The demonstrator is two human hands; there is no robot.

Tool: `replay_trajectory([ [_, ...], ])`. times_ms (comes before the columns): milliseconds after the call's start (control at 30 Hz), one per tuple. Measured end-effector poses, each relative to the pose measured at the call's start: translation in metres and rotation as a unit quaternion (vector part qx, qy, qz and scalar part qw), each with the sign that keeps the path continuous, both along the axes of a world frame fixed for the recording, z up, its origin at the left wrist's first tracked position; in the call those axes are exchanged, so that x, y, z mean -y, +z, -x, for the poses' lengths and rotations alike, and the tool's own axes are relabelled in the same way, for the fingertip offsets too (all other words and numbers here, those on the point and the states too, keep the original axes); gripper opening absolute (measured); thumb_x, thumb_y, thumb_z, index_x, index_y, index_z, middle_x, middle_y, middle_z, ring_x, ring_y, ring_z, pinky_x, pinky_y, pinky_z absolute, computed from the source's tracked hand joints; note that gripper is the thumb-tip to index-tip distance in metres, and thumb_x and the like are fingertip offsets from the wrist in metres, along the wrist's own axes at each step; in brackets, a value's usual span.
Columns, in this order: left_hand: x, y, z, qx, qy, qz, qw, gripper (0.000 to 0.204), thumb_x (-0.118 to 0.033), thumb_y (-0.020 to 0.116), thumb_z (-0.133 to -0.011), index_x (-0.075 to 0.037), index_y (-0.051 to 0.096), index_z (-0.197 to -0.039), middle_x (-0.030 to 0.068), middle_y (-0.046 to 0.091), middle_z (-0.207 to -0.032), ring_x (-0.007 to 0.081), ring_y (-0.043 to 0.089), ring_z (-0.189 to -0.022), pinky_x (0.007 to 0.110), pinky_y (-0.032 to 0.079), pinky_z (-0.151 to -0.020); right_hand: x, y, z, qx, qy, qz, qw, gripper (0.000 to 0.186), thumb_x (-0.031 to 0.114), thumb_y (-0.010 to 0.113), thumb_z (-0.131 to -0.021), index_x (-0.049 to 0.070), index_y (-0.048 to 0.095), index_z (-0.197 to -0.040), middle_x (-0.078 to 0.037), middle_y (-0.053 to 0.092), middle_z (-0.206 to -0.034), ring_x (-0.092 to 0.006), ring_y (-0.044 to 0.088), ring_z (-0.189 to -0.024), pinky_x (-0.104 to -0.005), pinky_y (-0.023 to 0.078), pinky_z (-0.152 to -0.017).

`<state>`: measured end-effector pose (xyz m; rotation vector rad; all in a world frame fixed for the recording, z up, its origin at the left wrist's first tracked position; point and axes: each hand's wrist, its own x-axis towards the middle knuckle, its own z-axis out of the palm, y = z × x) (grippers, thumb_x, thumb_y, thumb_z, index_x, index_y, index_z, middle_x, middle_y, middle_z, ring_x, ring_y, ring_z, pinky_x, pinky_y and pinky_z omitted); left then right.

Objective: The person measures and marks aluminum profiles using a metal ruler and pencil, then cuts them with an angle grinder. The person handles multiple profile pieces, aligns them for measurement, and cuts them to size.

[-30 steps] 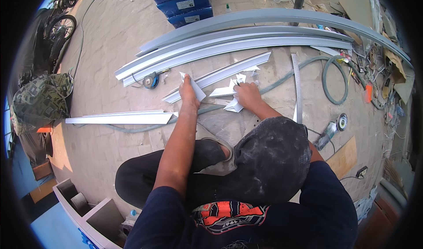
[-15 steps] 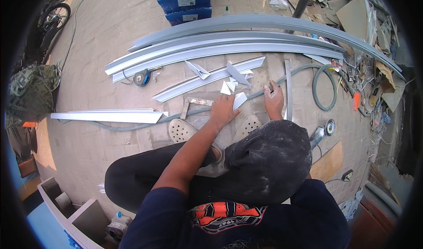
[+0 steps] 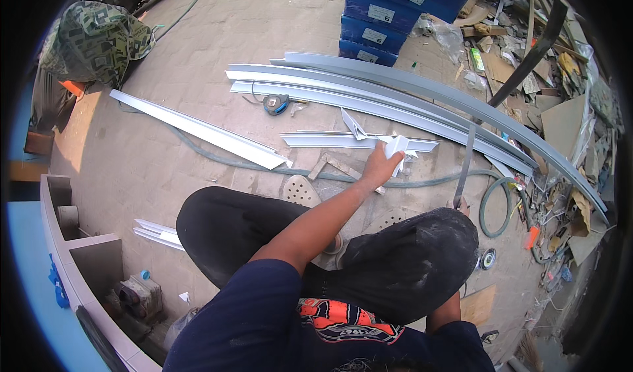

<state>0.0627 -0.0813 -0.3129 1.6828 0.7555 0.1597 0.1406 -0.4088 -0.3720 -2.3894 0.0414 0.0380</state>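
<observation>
My left hand (image 3: 380, 162) reaches out over the floor, closed on a white angled offcut (image 3: 395, 146), among other small white pieces lying across a short white profile (image 3: 313, 139). Another folded offcut (image 3: 353, 123) lies just beyond. My right hand (image 3: 459, 202), partly hidden behind my right knee, grips the lower end of a long flat metal strip (image 3: 466, 161), which stands at a slant. A metal square (image 3: 324, 164) lies below my left hand on the floor, beside my clog (image 3: 297, 191).
Long white-grey profiles (image 3: 362, 82) span the floor ahead, near a tape measure (image 3: 276, 104) and blue boxes (image 3: 372, 32). A hose (image 3: 419, 182) coils rightward toward an angle grinder (image 3: 488, 258) and scrap (image 3: 554, 115). Another profile (image 3: 198, 127) lies left.
My left hand has moved forward and raised an offcut. My right hand moved from open beside the hose to gripping the metal strip. The view has swung, shifting the boxes rightward.
</observation>
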Motion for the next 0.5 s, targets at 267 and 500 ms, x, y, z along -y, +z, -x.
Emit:
replay_trajectory([
  [267, -0.058, 0.166, -0.048, 0.406, 0.101, 0.349, 0.839, 0.071, -0.012, 0.075, -0.103, -0.010, 0.030, -0.158, 0.0167, 0.059, -0.138, 0.0232, 0.061, -0.125, 0.045, 0.051, -0.110, -0.071, 0.218, -0.005, 0.250, 0.227, -0.048, 0.940, 0.042, 0.019, 0.085, -0.094, 0.007, 0.078, -0.133, -0.021, 0.076, -0.117, -0.0382, 0.073, -0.106, -0.0446, 0.056, -0.099],
  [500, -0.073, 0.245, -0.024, 0.568, 0.086, 0.324, 0.751, 0.056, -0.024, 0.065, -0.112, -0.011, 0.032, -0.156, 0.0146, 0.049, -0.148, 0.0241, 0.049, -0.141, 0.048, 0.041, -0.122, -0.120, 0.318, 0.005, 0.269, 0.315, -0.039, 0.909, 0.046, 0.017, 0.087, -0.091, 0.002, 0.077, -0.134, -0.020, 0.076, -0.116, -0.0328, 0.074, -0.103, -0.0407, 0.056, -0.098],
])
